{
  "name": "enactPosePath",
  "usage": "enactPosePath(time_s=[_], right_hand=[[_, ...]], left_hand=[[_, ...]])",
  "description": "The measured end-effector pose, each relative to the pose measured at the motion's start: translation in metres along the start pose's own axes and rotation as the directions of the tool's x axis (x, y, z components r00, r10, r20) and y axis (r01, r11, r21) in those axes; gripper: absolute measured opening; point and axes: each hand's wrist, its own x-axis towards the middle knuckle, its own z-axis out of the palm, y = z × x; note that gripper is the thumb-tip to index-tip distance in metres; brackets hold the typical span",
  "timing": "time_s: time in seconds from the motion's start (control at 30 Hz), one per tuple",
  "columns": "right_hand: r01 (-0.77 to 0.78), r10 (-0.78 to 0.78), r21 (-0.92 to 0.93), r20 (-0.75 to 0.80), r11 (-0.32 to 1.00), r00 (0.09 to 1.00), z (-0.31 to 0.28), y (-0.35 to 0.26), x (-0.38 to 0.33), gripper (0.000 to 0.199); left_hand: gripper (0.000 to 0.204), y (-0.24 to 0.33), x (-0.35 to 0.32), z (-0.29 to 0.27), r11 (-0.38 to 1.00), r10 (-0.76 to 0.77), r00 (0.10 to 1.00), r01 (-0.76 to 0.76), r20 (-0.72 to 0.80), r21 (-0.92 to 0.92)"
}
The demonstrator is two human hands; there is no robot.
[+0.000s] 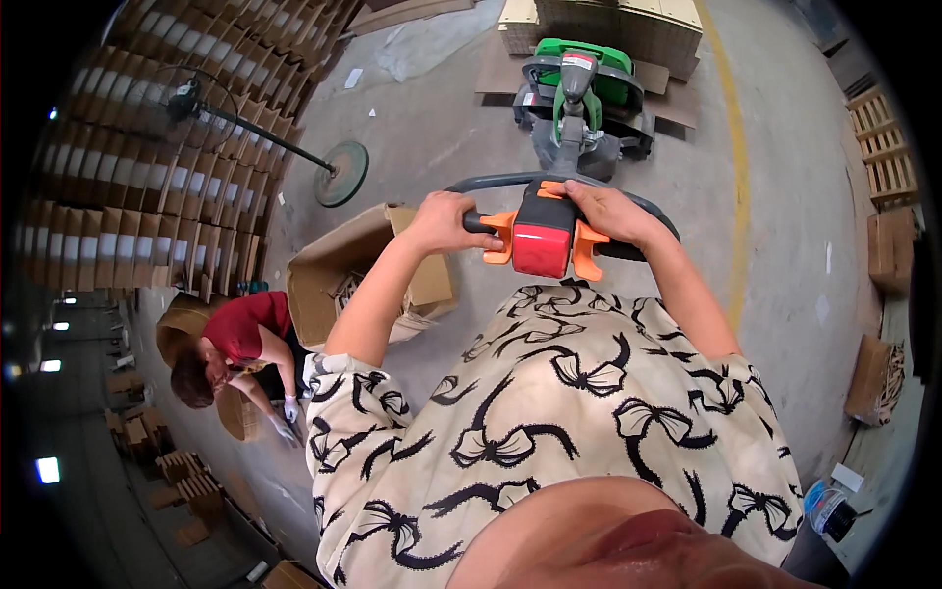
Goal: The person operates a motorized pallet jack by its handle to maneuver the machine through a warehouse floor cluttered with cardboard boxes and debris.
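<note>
Both my hands are on the tiller handle (541, 245) of an electric pallet truck (579, 88). Its control head is red and black with orange levers. My left hand (444, 224) is wrapped round the black left grip, its thumb close to the orange lever. On the other side my right hand (610, 214) closes on the right grip, with fingers reaching onto the top of the control head by an orange button. Beyond the handle stands the truck's green and grey body, in front of stacked flat cardboard.
Stacked cardboard (662, 39) stands behind the truck. To my left are an open carton (432, 280), a pedestal fan with a round green base (341, 174), and tall carton stacks (147, 216). A person in red (245, 334) bends there. Wooden pallets (883, 142) stand right of the yellow floor line (736, 177).
</note>
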Motion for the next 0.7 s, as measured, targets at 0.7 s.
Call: enactPosePath(time_s=[0.7], right_hand=[[-0.045, 0.043, -0.055, -0.029, 0.997, 0.999, -0.01, 0.007, -0.005, 0.051]], left_hand=[[0.082, 0.003, 0.011, -0.002, 0.994, -0.113, 0.985, 0.111, 0.13, 0.023]])
